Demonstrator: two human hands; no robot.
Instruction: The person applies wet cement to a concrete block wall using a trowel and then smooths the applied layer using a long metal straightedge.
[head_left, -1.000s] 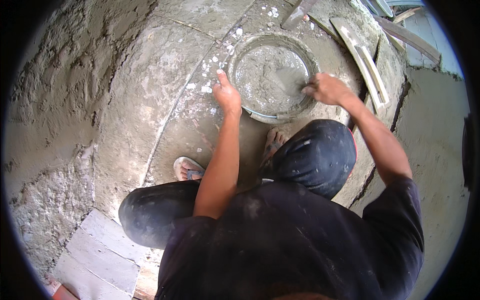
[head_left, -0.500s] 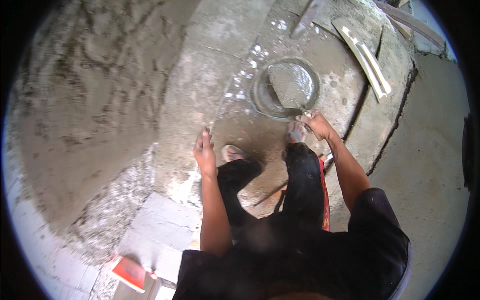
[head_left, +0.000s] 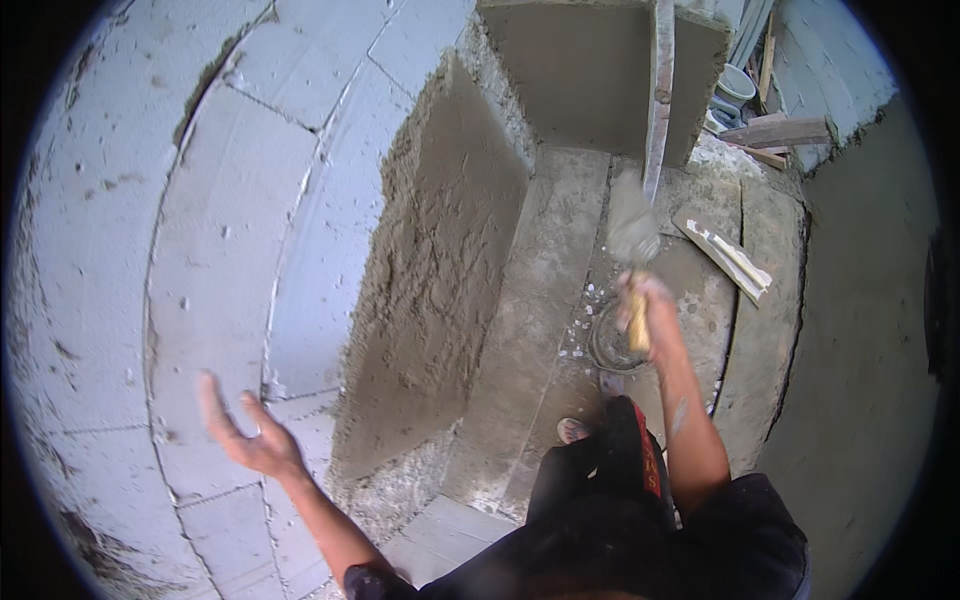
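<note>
My right hand (head_left: pixel 655 312) is closed round the yellowish handle of a trowel (head_left: pixel 632 225), whose blade is smeared by motion and looks grey with mortar. The trowel is raised over a round bucket (head_left: pixel 603 345), partly hidden behind my hand and wrist. Out to the left, my left hand (head_left: pixel 262 440) is held with fingers apart and nothing in it, in front of the light block wall (head_left: pixel 215 330); I cannot tell whether it touches the wall. Between the hands stretches a patch of wet, rough mortar (head_left: pixel 440 270) on the wall.
An upright wooden board (head_left: pixel 658 110) stands before a smooth plastered panel (head_left: pixel 570 75) at the far end. Right of the bucket lies a plank piece with white strips (head_left: pixel 730 258). Wood scraps (head_left: pixel 780 133) and a white bucket (head_left: pixel 735 85) are at the far right. A grey plastered wall (head_left: pixel 870 330) borders the right.
The trowel has come up out of the bucket in my right hand. My left hand has swung out to the left and its fingers have spread. My view has tilted up toward the wall.
</note>
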